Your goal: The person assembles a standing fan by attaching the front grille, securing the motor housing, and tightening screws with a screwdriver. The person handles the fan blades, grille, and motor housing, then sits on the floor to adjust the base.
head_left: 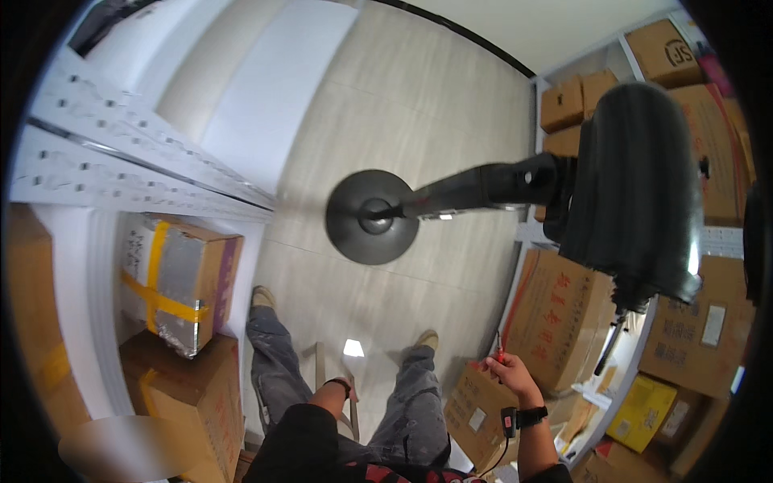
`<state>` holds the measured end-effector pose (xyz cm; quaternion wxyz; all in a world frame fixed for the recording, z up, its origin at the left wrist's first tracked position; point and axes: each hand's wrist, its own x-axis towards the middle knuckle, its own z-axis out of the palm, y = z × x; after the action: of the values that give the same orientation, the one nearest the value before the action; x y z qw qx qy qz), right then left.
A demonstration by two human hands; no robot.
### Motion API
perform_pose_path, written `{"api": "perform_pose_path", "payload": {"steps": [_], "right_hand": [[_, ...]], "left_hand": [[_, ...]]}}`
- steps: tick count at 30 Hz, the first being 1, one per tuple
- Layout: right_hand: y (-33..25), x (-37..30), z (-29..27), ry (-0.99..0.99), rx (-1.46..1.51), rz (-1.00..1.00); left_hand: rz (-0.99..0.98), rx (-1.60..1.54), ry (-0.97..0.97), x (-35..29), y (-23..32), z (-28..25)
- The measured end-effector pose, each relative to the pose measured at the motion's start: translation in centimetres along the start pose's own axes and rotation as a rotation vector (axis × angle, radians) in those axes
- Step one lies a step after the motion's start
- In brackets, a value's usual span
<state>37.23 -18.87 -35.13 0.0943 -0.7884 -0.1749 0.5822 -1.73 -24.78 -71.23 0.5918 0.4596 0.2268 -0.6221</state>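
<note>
My right hand is closed around a slim screwdriver with a red handle, its thin shaft pointing up and away. A black band with a small box and a cable sits on that wrist. My left hand hangs low between my legs, beside a pale wooden frame; its fingers are mostly hidden. In front of me stands a tall black stand on a round base. Its bulky, ribbed black head reaches toward the right, with a thin rod hanging below.
White shelving stands on the left, holding a box with yellow tape and another carton. Stacked cartons and a yellow box fill the right side. Pale tiled floor stretches ahead to a wall.
</note>
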Motion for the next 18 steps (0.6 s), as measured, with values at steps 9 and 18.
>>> {"api": "perform_pose_path", "payload": {"steps": [9,18], "right_hand": [[0.6,-2.1,1.9,0.007,0.028,-0.05],[0.4,-2.7,0.1,0.05,0.1,-0.244]], "left_hand": [[0.076,0.331,-0.152,-2.2,0.1,0.7],[0.385,0.592,0.282,-8.5,10.8,-11.7]]}}
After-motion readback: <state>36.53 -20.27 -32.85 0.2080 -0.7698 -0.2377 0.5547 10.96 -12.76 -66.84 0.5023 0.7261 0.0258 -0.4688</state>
